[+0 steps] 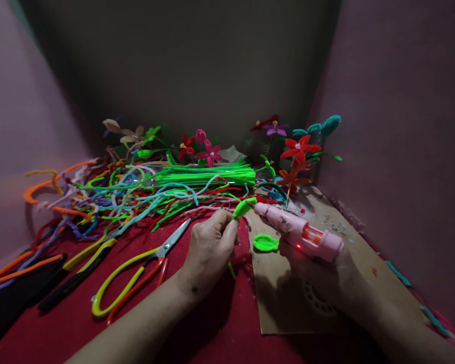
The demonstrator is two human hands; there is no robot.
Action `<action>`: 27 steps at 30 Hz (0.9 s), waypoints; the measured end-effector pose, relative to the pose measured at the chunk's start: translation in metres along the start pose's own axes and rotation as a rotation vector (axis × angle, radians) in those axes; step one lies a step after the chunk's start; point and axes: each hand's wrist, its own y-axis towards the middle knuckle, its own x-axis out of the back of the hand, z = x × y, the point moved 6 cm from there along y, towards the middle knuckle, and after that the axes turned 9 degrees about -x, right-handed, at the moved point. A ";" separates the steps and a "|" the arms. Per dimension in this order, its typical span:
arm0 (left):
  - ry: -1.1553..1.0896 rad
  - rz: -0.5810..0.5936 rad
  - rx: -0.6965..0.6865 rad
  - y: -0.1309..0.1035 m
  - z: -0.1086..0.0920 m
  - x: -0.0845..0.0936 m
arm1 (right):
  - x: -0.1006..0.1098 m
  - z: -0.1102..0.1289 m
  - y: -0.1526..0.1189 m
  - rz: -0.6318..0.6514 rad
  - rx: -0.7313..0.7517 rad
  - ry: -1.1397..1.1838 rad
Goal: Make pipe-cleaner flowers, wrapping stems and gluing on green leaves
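The green fuzzy leaf point(244, 208) is held at the upper end of the left hand point(211, 240), pinched between thumb and forefinger, above the left edge of the board point(276, 316). Its long axis runs from the pinch up and rightward, placing the free tip at the nozzle of the pink glue gun point(293, 228); contact between tip and nozzle cannot be confirmed. The gun's barrel slopes from that nozzle down and rightward to the right hand point(318, 273), which is wrapped around the gun; the trigger finger's position is hidden. The left hand is therefore the nearer to the leaf. A second green leaf point(265, 242) lies just inside the board's left edge, beside the right hand's fingers. Scissors point(169, 243) lie left of the left hand on the red cloth point(220, 323).
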 end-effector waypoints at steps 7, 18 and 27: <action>0.003 -0.002 -0.017 -0.002 -0.001 0.000 | -0.003 -0.007 0.000 0.008 0.056 0.003; 0.006 0.007 -0.007 -0.001 0.000 0.000 | 0.000 -0.003 0.000 -0.045 0.076 -0.076; 0.008 0.000 0.000 0.000 0.000 0.001 | 0.002 -0.007 -0.001 -0.045 0.058 -0.072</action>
